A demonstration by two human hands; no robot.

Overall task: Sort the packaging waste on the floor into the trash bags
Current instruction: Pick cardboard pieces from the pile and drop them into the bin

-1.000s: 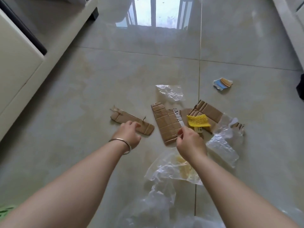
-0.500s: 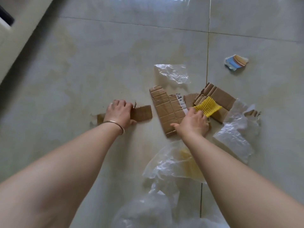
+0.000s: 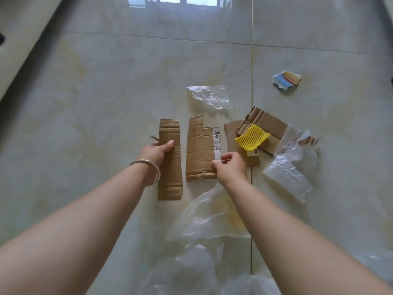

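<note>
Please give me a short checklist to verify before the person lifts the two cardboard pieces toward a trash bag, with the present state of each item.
1. Left hand grips the narrow cardboard strip: ok, thumb on top, fingers at its left edge.
2. Right hand grips the cardboard piece with the white label: ok, pinched at its lower right corner.
3. The two pieces are apart, not overlapping: ok, bare floor shows between them.
4. Nothing lies on either held piece: ok; the yellow foam net rests on a different cardboard to the right.
5. A bag is open and ready: cannot tell; the clear plastic below the hands shows no visible opening.
</note>
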